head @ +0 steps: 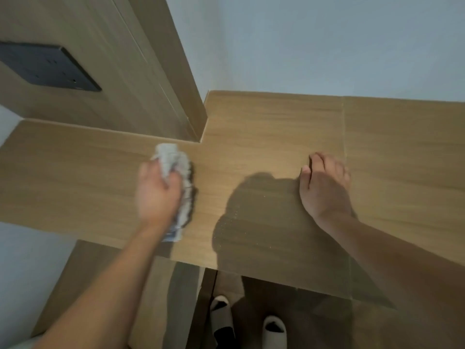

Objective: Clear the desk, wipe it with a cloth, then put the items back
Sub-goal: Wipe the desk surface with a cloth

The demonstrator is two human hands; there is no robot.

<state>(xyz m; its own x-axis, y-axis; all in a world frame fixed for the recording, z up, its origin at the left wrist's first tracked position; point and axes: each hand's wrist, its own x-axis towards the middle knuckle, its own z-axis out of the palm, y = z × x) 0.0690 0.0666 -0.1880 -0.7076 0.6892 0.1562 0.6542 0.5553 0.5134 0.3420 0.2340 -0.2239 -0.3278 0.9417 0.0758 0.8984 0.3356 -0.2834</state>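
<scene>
Forearms reach in from the bottom of the frame. At centre left, the left hand (157, 190) grips a crumpled pale cloth (181, 172) against the smooth wood-grain desk (276, 127); the right hand (324, 187) rests flat, fingers relaxed, centre right. Wiping seems underway. Next, I judge, come sweeps toward the speckled lower-centre patch. White slippers (274, 328) show below.

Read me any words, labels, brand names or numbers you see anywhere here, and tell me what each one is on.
None can be read.
The black wall panel shows only small pale marks, too small and blurred to read.
The crumpled cloth in the left hand shows no print.
The wooden desk, the right hand resting on it, and the slippers bear no text.
</scene>
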